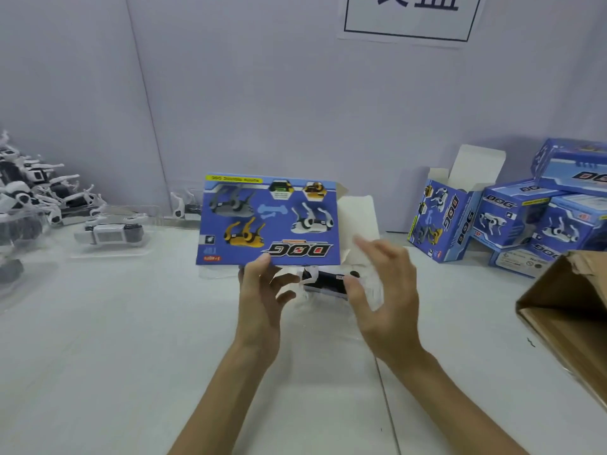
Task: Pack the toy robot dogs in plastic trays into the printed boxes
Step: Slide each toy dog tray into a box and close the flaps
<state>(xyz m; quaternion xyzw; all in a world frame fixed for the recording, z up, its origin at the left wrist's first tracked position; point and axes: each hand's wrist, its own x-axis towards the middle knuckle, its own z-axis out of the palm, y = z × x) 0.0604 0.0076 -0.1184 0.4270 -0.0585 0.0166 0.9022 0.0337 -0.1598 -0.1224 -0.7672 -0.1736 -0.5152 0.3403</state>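
Toy robot dogs (39, 198) in clear plastic trays lie heaped at the worktop's (131, 356) far left edge. Near the middle, the left hand (262, 297) has a pinching grip on the lower edge of a blue printed box (269, 218), whose right-end flaps are open. Just beside that end, the right hand's (391, 290) grip curls round a trayed black-and-white dog (323, 280). More boxes (525, 221) are stacked far right, behind a brown carton (565, 310).

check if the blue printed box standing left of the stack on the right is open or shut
Open: the blue printed box has its white top flap raised, leaving the top end uncovered.
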